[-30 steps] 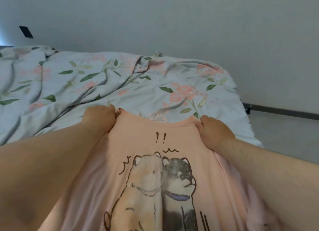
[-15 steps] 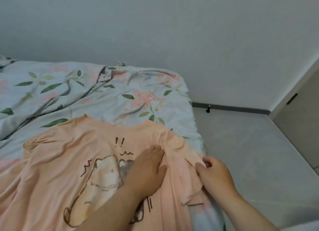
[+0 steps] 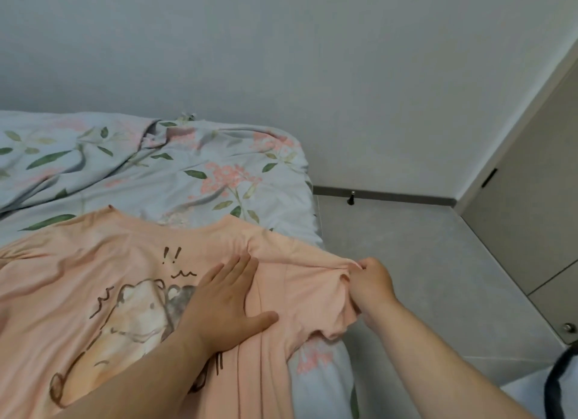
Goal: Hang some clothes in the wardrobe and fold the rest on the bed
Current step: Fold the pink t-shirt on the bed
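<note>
A peach T-shirt [image 3: 93,271] with a cartoon of two animals lies spread front-up on the bed [image 3: 175,174], its neckline toward the wall. My left hand [image 3: 223,306] presses flat on the shirt's chest, fingers straight, just right of the print. My right hand [image 3: 370,284] pinches the end of the shirt's right sleeve [image 3: 306,281] and holds it stretched out over the bed's right edge. The shirt's lower part runs out of view below.
A floral duvet [image 3: 93,156] lies rumpled across the far half of the bed. Grey tiled floor [image 3: 422,262] lies to the right, with a doorstop [image 3: 352,197] at the baseboard. A beige door [image 3: 531,199] stands at far right. A dark strap [image 3: 556,384] shows at the lower right corner.
Both hands let go of the shirt's shoulders as it came down on the bed. My left hand went flat on the chest. My right hand took the sleeve end and pulled it outward.
</note>
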